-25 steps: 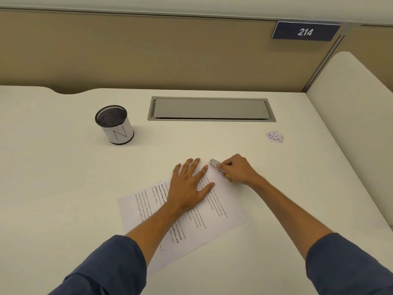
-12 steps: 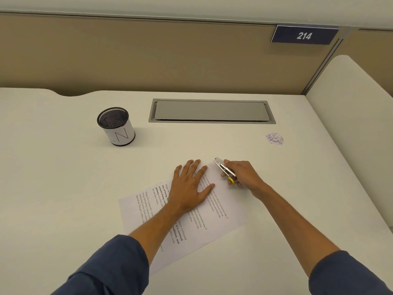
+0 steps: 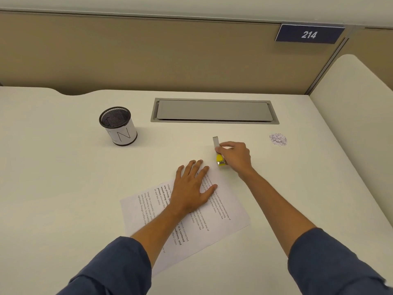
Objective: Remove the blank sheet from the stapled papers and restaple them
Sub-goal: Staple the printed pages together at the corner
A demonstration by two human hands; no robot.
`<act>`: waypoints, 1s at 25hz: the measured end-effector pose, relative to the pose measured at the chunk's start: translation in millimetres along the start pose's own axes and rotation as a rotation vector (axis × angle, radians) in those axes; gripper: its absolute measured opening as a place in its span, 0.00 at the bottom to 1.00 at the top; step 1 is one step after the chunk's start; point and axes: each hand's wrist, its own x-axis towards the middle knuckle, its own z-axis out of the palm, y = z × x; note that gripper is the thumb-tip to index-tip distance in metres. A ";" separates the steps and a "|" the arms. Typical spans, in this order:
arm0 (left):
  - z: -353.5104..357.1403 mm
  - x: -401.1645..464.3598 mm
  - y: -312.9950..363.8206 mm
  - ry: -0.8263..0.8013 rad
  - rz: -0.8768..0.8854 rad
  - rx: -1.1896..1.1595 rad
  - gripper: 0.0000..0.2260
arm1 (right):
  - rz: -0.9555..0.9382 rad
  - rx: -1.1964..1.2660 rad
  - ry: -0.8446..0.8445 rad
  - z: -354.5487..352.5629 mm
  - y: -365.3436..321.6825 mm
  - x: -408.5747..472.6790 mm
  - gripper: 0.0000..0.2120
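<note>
Surface (image 3: 63, 188): pale cream, wide, with a tan partition along its far edge.

Cable hatch (image 3: 214, 111): grey, rectangular, set flush at far centre.

Papers (image 3: 223, 211): printed sheets lying skewed at near centre, text running diagonally; far corner just near of the stapler.

Left hand (image 3: 192, 189): laid flat on the far part of the papers, palm down, fingers (image 3: 198, 167) spread and extended, gripping nothing.

Right hand (image 3: 235, 155): on the surface just beyond the papers' far right corner, fingers curled closed around the stapler.

Mesh cup (image 3: 118, 125): black, white label, upright, far left, well apart from the papers.

Paper scrap (image 3: 278, 139): crumpled, far right.

Stapler (image 3: 219, 153): small, silver with a yellow end, off the sheets, just beside the left fingertips.
</note>
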 end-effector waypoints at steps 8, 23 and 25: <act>2.9 1.1 -1.2 -0.008 -0.009 -0.027 0.29 | -0.210 -0.513 0.099 50.5 -39.9 25.1 0.17; 2.2 0.9 -2.8 0.008 -0.002 -0.028 0.29 | -0.385 -0.487 0.148 23.9 -25.7 25.6 0.16; 2.2 0.8 -2.2 0.005 -0.005 -0.015 0.30 | -0.413 -0.479 0.067 8.5 -8.9 16.6 0.08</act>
